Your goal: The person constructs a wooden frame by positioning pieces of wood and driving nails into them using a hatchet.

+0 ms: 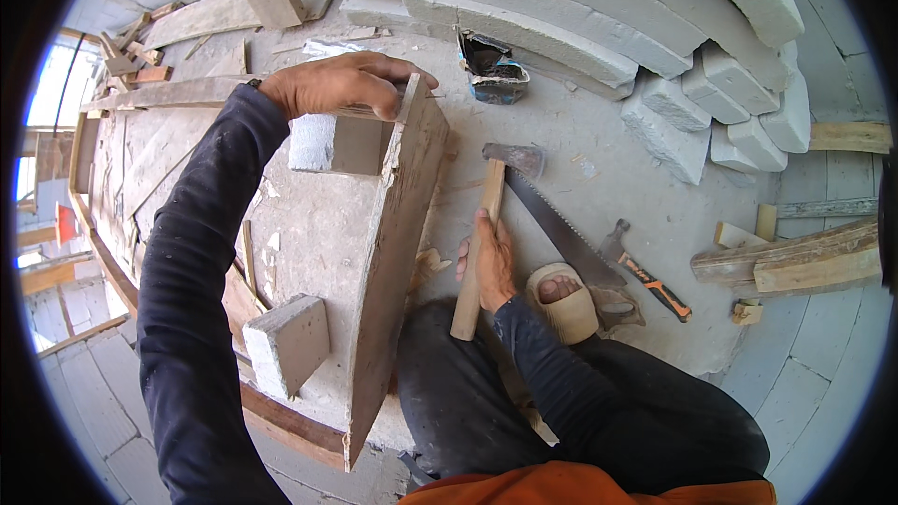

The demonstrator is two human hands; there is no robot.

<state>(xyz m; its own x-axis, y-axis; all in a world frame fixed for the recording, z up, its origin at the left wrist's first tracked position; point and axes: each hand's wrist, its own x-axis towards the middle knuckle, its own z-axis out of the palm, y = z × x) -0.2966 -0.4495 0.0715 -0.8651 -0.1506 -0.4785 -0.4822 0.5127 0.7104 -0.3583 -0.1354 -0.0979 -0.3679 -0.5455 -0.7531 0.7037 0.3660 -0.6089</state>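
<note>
Behind the wooden handle (466, 308), the right hand (496, 271) only partly visible.

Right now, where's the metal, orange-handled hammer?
In the head view, the hammer lies right of centre on the grey floor, right of the long toothed handsaw.

Wooden handle (469, 297) partly hidden (right hand (495, 266) covers it); left sleeve (192, 252) cut off below.

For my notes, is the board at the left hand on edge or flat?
On edge: the board has its narrow side up, wide face sideways; the left hand grips its far end.
</note>
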